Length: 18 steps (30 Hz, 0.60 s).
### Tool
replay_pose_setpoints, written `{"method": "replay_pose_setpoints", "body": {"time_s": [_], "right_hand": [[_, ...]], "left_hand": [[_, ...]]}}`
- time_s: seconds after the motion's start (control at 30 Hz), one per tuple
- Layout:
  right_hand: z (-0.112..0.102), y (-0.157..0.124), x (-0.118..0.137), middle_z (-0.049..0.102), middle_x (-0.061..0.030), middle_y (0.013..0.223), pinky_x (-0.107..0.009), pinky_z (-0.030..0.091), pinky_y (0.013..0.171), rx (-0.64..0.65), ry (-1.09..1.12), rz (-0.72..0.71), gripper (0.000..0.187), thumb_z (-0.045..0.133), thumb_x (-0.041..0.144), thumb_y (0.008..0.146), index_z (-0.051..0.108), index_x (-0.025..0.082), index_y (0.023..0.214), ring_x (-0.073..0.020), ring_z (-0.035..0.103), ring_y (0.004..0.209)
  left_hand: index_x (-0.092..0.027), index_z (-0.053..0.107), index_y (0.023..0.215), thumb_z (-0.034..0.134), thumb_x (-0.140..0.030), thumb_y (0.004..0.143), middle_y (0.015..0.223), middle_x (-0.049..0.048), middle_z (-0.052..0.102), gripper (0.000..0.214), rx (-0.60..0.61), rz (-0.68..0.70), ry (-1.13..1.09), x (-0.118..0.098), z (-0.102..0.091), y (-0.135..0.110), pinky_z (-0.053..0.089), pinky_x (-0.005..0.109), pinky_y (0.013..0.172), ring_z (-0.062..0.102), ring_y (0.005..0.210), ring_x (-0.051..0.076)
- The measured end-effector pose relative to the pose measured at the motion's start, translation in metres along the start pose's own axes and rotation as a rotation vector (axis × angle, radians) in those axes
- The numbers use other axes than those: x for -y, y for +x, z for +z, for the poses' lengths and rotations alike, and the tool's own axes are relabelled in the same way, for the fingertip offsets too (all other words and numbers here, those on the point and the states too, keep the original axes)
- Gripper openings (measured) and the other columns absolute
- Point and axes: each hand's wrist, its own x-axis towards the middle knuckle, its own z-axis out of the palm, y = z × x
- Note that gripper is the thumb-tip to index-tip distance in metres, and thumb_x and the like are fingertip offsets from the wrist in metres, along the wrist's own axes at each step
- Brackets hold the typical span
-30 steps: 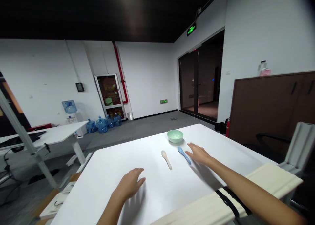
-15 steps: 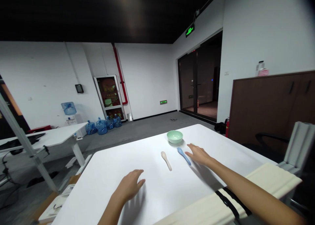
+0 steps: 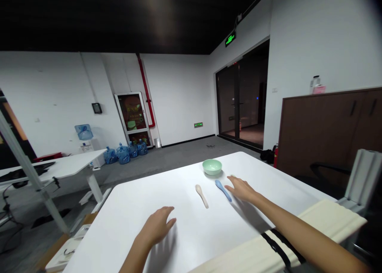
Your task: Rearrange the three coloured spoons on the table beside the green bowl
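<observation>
On the white table (image 3: 185, 233) stands a light green bowl (image 3: 212, 167), upright near the far edge. Closer to me lie two spoons, a beige spoon (image 3: 201, 195) and, to its right, a blue spoon (image 3: 223, 190). My right hand (image 3: 241, 188) hovers just right of the blue spoon, fingers apart and holding nothing. Behind its fingertips a bit of something pale green peeks out, mostly hidden. My left hand (image 3: 158, 225) is held over the table to the left of the beige spoon, open, with thumb and fingers spread.
A cream board (image 3: 325, 221) with black straps runs along the near right side. At right are a metal post (image 3: 362, 177) and a brown cabinet (image 3: 325, 133). Another white table (image 3: 71, 163) stands at left, with blue water jugs (image 3: 123, 153) beyond it.
</observation>
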Motion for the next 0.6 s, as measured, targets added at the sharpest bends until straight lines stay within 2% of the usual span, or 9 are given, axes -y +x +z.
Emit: {"method": "replay_pose_setpoints", "body": {"time_s": [0.2, 0.33, 0.47, 0.6], "right_hand": [[0.000, -0.001, 0.000, 0.046, -0.0156, 0.144, -0.039, 0.034, 0.104, -0.002, -0.003, 0.013, 0.064, 0.039, 0.052, 0.091, 0.042, 0.016, 0.143, -0.0295, 0.046, 0.129], [-0.004, -0.002, 0.006, 0.052, -0.0156, 0.139, -0.036, 0.036, 0.102, -0.020, 0.014, 0.015, 0.062, 0.039, 0.053, 0.091, 0.046, 0.016, 0.139, -0.0284, 0.049, 0.126], [-0.011, 0.003, 0.027, 0.063, -0.0147, 0.122, -0.033, 0.040, 0.092, -0.018, 0.025, -0.044, 0.053, 0.040, 0.052, 0.090, 0.056, 0.016, 0.126, -0.0278, 0.057, 0.115], [-0.013, 0.018, 0.061, 0.068, -0.0117, 0.109, -0.031, 0.043, 0.081, 0.071, 0.011, -0.074, 0.047, 0.044, 0.054, 0.088, 0.064, 0.019, 0.112, -0.0272, 0.063, 0.102]], "left_hand": [[-0.025, 0.050, 0.136, 0.039, -0.054, 0.089, 0.143, 0.0058, 0.051, 0.057, -0.001, 0.000, 0.005, 0.001, 0.001, 0.001, 0.038, 0.038, 0.106, 0.048, 0.129, 0.025], [-0.026, 0.050, 0.136, 0.039, -0.054, 0.088, 0.143, 0.0056, 0.051, 0.057, -0.011, 0.002, -0.011, 0.001, 0.001, 0.001, 0.039, 0.038, 0.105, 0.048, 0.129, 0.025], [-0.026, 0.050, 0.136, 0.039, -0.054, 0.088, 0.142, 0.0060, 0.051, 0.056, -0.018, 0.005, -0.017, 0.003, 0.002, 0.001, 0.038, 0.038, 0.105, 0.049, 0.128, 0.025], [-0.025, 0.050, 0.136, 0.040, -0.052, 0.088, 0.142, 0.0070, 0.051, 0.057, -0.006, 0.003, -0.012, 0.005, 0.002, 0.001, 0.038, 0.039, 0.106, 0.049, 0.128, 0.025]]}}
